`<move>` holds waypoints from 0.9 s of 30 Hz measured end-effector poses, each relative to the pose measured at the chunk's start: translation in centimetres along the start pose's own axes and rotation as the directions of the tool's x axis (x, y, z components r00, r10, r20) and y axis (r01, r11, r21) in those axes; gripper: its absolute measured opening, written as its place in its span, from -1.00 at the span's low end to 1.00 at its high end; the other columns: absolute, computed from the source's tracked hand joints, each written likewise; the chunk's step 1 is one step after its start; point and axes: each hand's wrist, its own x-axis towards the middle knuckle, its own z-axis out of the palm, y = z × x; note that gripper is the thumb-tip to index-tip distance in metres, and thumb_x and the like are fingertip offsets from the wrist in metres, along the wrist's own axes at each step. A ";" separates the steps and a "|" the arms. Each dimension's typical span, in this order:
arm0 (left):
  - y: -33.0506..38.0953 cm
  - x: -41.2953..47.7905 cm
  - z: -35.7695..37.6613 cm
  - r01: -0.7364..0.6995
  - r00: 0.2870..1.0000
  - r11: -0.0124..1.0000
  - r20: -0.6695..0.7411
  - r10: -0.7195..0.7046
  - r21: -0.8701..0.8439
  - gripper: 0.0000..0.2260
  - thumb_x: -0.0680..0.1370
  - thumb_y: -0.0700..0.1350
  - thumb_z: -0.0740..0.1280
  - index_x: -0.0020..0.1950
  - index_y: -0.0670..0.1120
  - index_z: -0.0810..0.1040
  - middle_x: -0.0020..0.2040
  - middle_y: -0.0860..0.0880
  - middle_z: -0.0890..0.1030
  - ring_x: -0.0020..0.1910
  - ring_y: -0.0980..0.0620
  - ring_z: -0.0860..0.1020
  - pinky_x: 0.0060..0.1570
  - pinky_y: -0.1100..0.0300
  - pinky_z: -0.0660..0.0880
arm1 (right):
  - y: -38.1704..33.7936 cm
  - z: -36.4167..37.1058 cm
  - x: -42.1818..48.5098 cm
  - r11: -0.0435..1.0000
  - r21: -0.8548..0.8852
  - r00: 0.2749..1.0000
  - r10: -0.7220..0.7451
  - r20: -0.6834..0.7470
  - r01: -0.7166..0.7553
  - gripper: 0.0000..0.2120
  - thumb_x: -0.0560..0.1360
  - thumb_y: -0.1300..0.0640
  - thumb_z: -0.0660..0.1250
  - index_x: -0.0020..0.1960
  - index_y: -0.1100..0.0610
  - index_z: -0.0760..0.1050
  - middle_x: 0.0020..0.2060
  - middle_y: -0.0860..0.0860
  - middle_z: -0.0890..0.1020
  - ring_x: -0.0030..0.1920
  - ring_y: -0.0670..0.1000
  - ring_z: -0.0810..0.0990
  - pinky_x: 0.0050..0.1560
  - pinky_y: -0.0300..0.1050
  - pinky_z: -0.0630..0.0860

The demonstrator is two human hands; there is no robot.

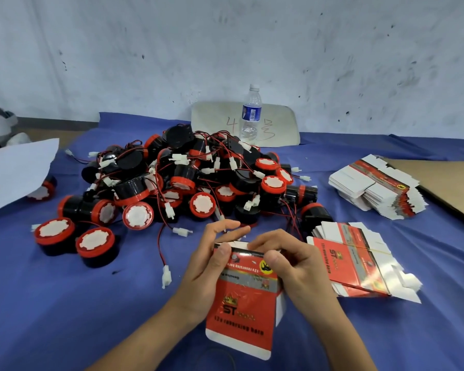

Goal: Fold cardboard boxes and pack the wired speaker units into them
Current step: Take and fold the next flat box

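A red and white cardboard box [248,298] with "ST" print stands partly folded in front of me above the blue cloth. My left hand [212,266] grips its left top edge, thumb on the front face. My right hand [287,263] pinches the top flap from the right. A big heap of black and red wired speaker units [188,178] lies behind the box. A bundle of flat box blanks [356,266], tied with a rubber band, lies just right of my right hand. A second stack of flat blanks [375,188] sits at the far right.
A water bottle [251,116] stands behind the heap, before a pale board [279,124]. White paper [14,172] covers the left edge of the blue cloth [65,303]. A brown board [447,180] lies at the right. Loose white connectors [166,275] on red wires trail toward me.
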 end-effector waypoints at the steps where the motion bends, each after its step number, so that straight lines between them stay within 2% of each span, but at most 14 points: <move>1: -0.1 0.0 -0.1 0.000 1.000 1.000 0.002 0.000 0.003 -0.69 0.55 -0.04 0.12 0.28 -0.04 0.36 0.29 -0.05 0.56 0.15 -0.11 0.61 0.01 0.07 0.60 | 0.1 0.0 0.0 1.000 -0.018 1.000 0.003 -0.001 -0.003 -0.70 0.34 -0.13 0.33 -0.26 0.11 0.59 -0.11 0.03 0.65 -0.07 0.02 0.62 -0.14 -0.20 0.53; 5: -0.4 0.1 -0.2 -0.011 1.000 0.999 0.024 0.010 0.037 -0.70 0.56 -0.04 0.12 0.28 -0.03 0.37 0.26 0.00 0.58 0.14 -0.10 0.61 0.00 0.09 0.59 | 0.3 0.0 0.0 0.999 -0.043 1.000 0.006 0.005 -0.006 -0.68 0.36 -0.13 0.31 -0.31 0.13 0.56 -0.12 0.02 0.64 -0.11 -0.03 0.60 -0.16 -0.25 0.49; 7: -0.4 0.2 -0.2 -0.011 1.000 0.998 0.021 0.010 0.058 -0.70 0.56 -0.03 0.12 0.27 -0.03 0.39 0.23 0.02 0.59 0.13 -0.08 0.61 0.00 0.10 0.59 | 0.3 -0.1 0.0 1.000 0.000 0.999 0.030 0.010 -0.030 -0.61 0.37 -0.13 0.31 -0.23 0.23 0.57 -0.11 0.02 0.64 -0.12 -0.05 0.62 -0.19 -0.28 0.51; 11: -0.2 0.7 -0.6 0.020 0.999 0.999 0.033 -0.021 0.049 -0.67 0.54 -0.01 0.15 0.28 -0.07 0.40 0.17 0.00 0.61 0.12 -0.04 0.61 -0.03 0.17 0.57 | 0.0 -0.1 0.0 0.968 0.185 0.984 0.177 -0.012 -0.171 -0.68 0.36 -0.05 0.42 0.00 0.15 0.59 -0.04 0.14 0.65 -0.04 0.15 0.67 -0.13 -0.02 0.61; 12: -0.2 0.8 -0.7 0.018 0.998 0.997 0.060 -0.022 0.074 -0.67 0.55 -0.01 0.16 0.28 -0.07 0.40 0.17 0.00 0.61 0.13 -0.04 0.60 -0.01 0.17 0.56 | -0.2 -0.1 0.0 0.955 0.217 0.976 0.214 -0.040 -0.200 -0.71 0.37 -0.05 0.43 -0.01 0.12 0.60 -0.06 0.16 0.65 -0.07 0.16 0.67 -0.13 0.00 0.62; 14: 0.0 0.7 -0.7 -0.015 0.992 0.988 0.128 -0.005 0.157 -0.70 0.58 0.00 0.19 0.28 -0.06 0.42 0.13 -0.03 0.61 0.12 -0.04 0.60 0.05 0.17 0.54 | -0.4 -0.4 0.0 0.926 0.267 0.947 0.303 -0.102 -0.267 -0.74 0.38 -0.15 0.44 -0.16 0.04 0.63 -0.24 0.12 0.66 -0.25 0.06 0.67 -0.29 -0.13 0.58; 16: 0.5 0.7 -1.0 -0.114 0.988 0.954 0.129 0.081 0.278 -0.68 0.57 0.05 0.18 0.25 -0.06 0.46 0.08 -0.03 0.64 0.10 0.00 0.60 0.09 0.19 0.51 | -0.5 -1.0 0.0 0.844 0.355 0.884 0.459 -0.086 -0.403 -0.63 0.25 -0.30 0.37 -0.36 0.01 0.62 -0.39 0.09 0.63 -0.37 0.05 0.63 -0.37 -0.13 0.58; 18: 1.0 1.4 -2.1 -0.237 0.963 0.819 0.012 0.271 0.523 -0.70 0.56 0.05 0.17 0.20 -0.03 0.52 0.10 0.06 0.63 0.16 0.06 0.56 0.16 0.11 0.47 | -0.2 -1.7 -0.1 0.734 0.461 0.813 0.581 -0.044 -0.499 -0.58 0.19 -0.33 0.35 -0.39 0.03 0.64 -0.33 0.12 0.65 -0.31 0.11 0.66 -0.24 0.02 0.65; 19: 1.2 2.0 -3.2 -0.226 0.924 0.688 -0.072 0.376 0.690 -0.71 0.56 0.03 0.19 0.20 -0.03 0.52 0.16 0.07 0.60 0.22 0.06 0.52 0.23 0.04 0.42 | 0.0 -1.9 -0.2 0.689 0.531 0.799 0.600 -0.037 -0.493 -0.62 0.23 -0.28 0.36 -0.39 0.03 0.66 -0.30 0.12 0.67 -0.31 0.11 0.67 -0.22 0.03 0.66; 21: 1.0 3.0 -6.0 0.068 0.844 0.428 -0.281 0.456 0.901 -0.64 0.55 -0.03 0.28 0.34 -0.04 0.46 0.35 -0.04 0.46 0.41 -0.09 0.33 0.39 -0.14 0.23 | 0.6 -2.1 -0.3 0.660 0.609 0.802 0.594 -0.064 -0.440 -0.72 0.36 -0.12 0.34 -0.43 -0.02 0.66 -0.38 0.06 0.65 -0.42 0.03 0.63 -0.42 -0.12 0.60; 23: 0.4 3.5 -8.5 0.386 0.819 0.297 -0.473 0.325 0.873 -0.50 0.52 -0.09 0.36 0.45 -0.01 0.34 0.51 -0.17 0.21 0.50 -0.24 0.11 0.43 -0.23 0.09 | 1.1 -2.0 -0.5 0.691 0.559 0.804 0.591 -0.071 -0.459 -0.67 0.47 0.02 0.29 -0.43 -0.05 0.65 -0.45 0.03 0.59 -0.46 0.04 0.56 -0.55 -0.19 0.47; 24: 0.0 3.5 -9.3 0.458 0.813 0.255 -0.517 0.267 0.851 -0.46 0.51 -0.12 0.38 0.47 0.00 0.34 0.53 -0.20 0.12 0.50 -0.28 0.08 0.43 -0.23 0.07 | 1.1 -1.8 -0.6 0.702 0.515 0.802 0.595 -0.045 -0.492 -0.67 0.47 0.01 0.28 -0.43 -0.04 0.65 -0.46 0.05 0.58 -0.46 0.06 0.54 -0.58 -0.20 0.38; 25: -0.4 3.3 -9.9 0.486 0.809 0.224 -0.532 0.251 0.845 -0.47 0.50 -0.15 0.39 0.45 0.01 0.36 0.54 -0.22 0.08 0.49 -0.29 0.10 0.43 -0.21 0.07 | 0.9 -1.6 -0.5 0.712 0.451 0.795 0.606 -0.007 -0.539 -0.66 0.44 -0.06 0.27 -0.44 -0.02 0.64 -0.48 0.06 0.56 -0.47 0.08 0.52 -0.56 -0.22 0.31; 27: -1.0 3.3 -10.5 0.476 0.799 0.206 -0.518 0.304 0.855 -0.51 0.47 -0.20 0.41 0.39 -0.01 0.42 0.48 -0.26 0.19 0.41 -0.28 0.26 0.40 -0.18 0.10 | 1.0 -1.3 -0.4 0.711 0.295 0.754 0.655 0.055 -0.639 -0.51 0.50 -0.17 0.19 -0.49 -0.01 0.62 -0.53 0.08 0.54 -0.54 0.05 0.49 -0.47 -0.21 0.22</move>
